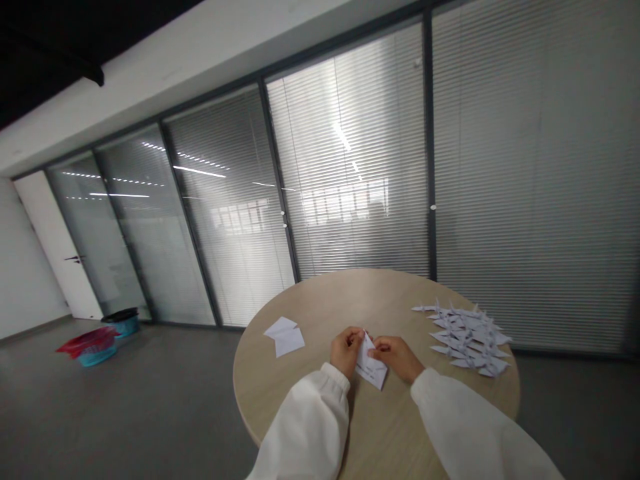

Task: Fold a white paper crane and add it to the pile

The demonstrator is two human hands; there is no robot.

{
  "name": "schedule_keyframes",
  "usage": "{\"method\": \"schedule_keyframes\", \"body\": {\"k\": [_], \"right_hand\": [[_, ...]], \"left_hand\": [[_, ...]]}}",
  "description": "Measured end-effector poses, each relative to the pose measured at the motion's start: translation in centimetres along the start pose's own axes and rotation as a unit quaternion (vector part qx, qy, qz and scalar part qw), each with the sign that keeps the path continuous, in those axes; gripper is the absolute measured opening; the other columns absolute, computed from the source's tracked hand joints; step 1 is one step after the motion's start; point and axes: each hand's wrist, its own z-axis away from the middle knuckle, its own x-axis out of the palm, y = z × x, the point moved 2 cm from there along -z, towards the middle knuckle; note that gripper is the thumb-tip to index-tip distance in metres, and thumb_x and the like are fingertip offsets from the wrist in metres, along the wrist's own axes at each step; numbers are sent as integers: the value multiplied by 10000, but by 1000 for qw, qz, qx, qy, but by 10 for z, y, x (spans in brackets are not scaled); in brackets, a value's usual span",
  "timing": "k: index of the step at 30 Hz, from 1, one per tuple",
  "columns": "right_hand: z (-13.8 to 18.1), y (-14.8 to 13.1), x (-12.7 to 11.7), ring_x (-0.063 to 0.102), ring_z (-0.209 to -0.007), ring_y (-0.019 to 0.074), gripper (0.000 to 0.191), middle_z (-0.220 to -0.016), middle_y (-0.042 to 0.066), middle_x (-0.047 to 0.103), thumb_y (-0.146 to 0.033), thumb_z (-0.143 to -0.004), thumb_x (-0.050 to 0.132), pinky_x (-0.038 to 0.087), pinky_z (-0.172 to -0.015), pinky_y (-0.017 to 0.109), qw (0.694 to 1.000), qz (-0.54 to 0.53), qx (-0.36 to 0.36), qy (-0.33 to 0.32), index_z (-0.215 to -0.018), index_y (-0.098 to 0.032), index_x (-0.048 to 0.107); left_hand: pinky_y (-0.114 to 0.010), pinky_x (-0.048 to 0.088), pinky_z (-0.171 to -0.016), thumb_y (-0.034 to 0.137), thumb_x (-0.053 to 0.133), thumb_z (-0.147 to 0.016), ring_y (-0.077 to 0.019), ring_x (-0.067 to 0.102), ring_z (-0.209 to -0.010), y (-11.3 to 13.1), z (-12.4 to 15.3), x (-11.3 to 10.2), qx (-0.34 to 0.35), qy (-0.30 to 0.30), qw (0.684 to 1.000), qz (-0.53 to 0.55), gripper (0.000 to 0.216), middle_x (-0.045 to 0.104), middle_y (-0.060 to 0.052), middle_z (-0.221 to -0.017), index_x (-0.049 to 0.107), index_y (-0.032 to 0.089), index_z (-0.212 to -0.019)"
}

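A partly folded sheet of white paper (371,372), with some print on it, is between my hands over the round table. My left hand (346,350) pinches its upper left edge near the pointed top. On the other side my right hand (397,357) has its thumb and fingers closed on the paper's right edge. To the left lie white paper pieces (287,336), at least one with a pointed outline. Many folded paper cranes (470,337) are grouped in rows at the right.
The round wooden table (320,300) stands before a glass partition with blinds (355,167). On the floor at the left are a blue basket with a red liner (93,347) and another with a black liner (123,322). Beyond them is a white door (60,247).
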Motion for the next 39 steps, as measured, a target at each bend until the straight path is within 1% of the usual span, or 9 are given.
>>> {"method": "schedule_keyframes", "body": {"k": [5,9,12,19,23,30,35,39], "right_hand": [[1,0,0,474,-514,104,242,-567,-15,548,-372,-655,602,349,-486,199,1000,12,11,16,-636,-132,570],[1,1,-2,463,-512,99,214,-545,-25,527,-346,-672,585,340,-478,188,997,68,-6,31,-614,-141,563],[1,2,-2,472,-522,103,204,-555,-23,537,-340,-682,577,348,-483,188,996,83,-16,36,-619,-145,568],[0,3,-2,498,-539,112,197,-592,-11,576,-335,-691,566,368,-502,195,994,101,-17,36,-662,-143,599],[1,1,-2,505,-541,114,200,-594,-9,581,-337,-699,553,369,-504,195,993,114,-18,38,-667,-145,600],[5,-9,-1,516,-551,120,190,-592,-6,589,-329,-701,552,369,-511,195,989,137,-33,48,-668,-150,605],[4,-7,-1,532,-566,125,184,-618,1,611,-331,-708,552,376,-520,198,988,140,-35,47,-697,-159,617],[5,-7,-2,535,-569,126,197,-625,1,614,-347,-707,555,378,-519,197,989,137,-29,49,-705,-161,621]], "left_hand": [[-227,442,-550,466,545,-691,-144,589,-610,6,1,0,2,-2,1000,-15,356,664,-75,-724,610,123,-758],[-214,416,-509,458,614,-630,-136,570,-565,8,2,1,3,10,999,-52,357,652,-64,-660,621,116,-733],[-210,400,-497,458,632,-608,-133,557,-559,7,2,0,11,23,997,-69,361,645,-61,-645,635,112,-712],[-202,367,-477,475,594,-642,-122,537,-543,5,1,-1,15,23,995,-97,381,637,-53,-629,657,109,-729],[-207,376,-493,464,588,-649,-125,543,-554,6,2,-1,17,23,994,-101,372,640,-57,-638,657,109,-739],[-216,399,-496,474,599,-633,-142,565,-558,8,3,0,2,14,996,-91,377,656,-76,-656,652,110,-715],[-218,411,-522,462,576,-664,-150,575,-595,8,2,0,11,4,995,-99,366,664,-80,-682,668,114,-733],[-219,409,-515,464,576,-661,-153,574,-591,5,2,-1,6,6,995,-101,371,665,-77,-678,678,119,-750]]}}
